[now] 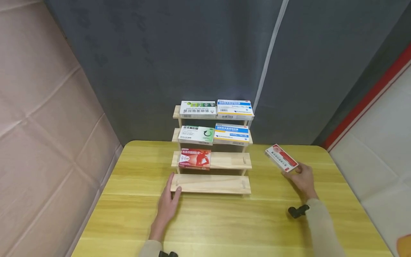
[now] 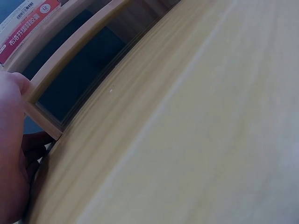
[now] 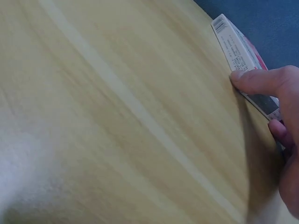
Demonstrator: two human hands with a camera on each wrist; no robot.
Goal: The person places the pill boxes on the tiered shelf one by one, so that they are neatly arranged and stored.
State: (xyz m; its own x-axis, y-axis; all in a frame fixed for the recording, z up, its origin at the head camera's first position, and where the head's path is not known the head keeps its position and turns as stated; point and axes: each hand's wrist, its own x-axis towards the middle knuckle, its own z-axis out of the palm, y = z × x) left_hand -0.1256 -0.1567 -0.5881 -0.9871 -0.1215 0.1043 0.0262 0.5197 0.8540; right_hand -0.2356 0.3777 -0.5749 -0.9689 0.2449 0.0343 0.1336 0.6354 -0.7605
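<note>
A stepped wooden display rack [image 1: 210, 184] stands on the table, its lowest step bare. My left hand [image 1: 167, 201] holds the left end of that step, thumb at the front corner; in the left wrist view its other fingers lie partly hidden behind the rack's leg. To the right of the rack, my right hand [image 1: 303, 179] grips a white and red medicine box [image 1: 280, 157] by its near end, tilted. In the right wrist view the thumb presses on the side of this box [image 3: 233, 51]. A red medicine box [image 1: 194, 158] lies on the second step, left side.
On the third step lie a green and white box [image 1: 196, 134] and a blue and white box [image 1: 232, 134]. The top step bears a white and green box [image 1: 197, 109] and another blue and white box [image 1: 235, 109]. Behind the wooden table [image 1: 224, 225] hangs a dark grey curtain [image 1: 167, 53].
</note>
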